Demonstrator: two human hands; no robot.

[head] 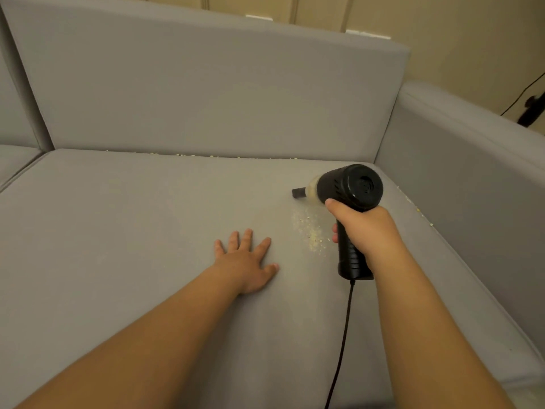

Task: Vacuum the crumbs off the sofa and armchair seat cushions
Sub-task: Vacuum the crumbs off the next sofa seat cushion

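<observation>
A person vacuums a grey, smooth-woven sofa seat cushion [132,261], boxy and piped at its edges.

The left hand [247,261] lies flat on the fabric, fingers spread; the right hand [365,228] grips the ribbed handle of a black pistol-shaped handheld vacuum [351,187], its nozzle just beyond pale, gritty crumbs [312,231] scattered between the hands.

Head cam, down, close over sofa [147,231]

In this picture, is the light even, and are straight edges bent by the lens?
Head view: warm, dim light, brightest on the seat cushion near the handheld vacuum, darker toward the lower corners; the sofa's backrest edges bow from wide-angle distortion.
</observation>
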